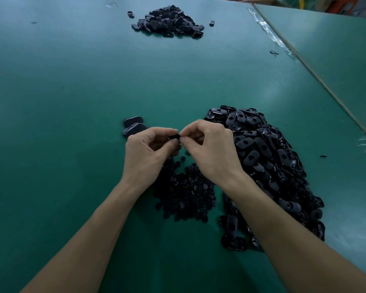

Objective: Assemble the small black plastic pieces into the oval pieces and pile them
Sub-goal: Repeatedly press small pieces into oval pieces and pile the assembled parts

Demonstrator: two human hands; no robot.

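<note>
- Two oval pieces (133,126) are lying left of the large oval heap (268,161).
- The left hand (148,153) and right hand (211,151) are pinching one black piece (174,137), left of that heap.
- Small pieces (184,195) are lying just beside its left edge.

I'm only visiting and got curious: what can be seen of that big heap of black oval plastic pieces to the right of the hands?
The big heap of black oval plastic pieces is a long mound of glossy, flattish ovals, many showing a round recess, jumbled and overlapping. It rests on the green table. The right forearm crosses in front of its left side; contact cannot be told. A lower pile of smaller black pieces lies just left of it.
</note>
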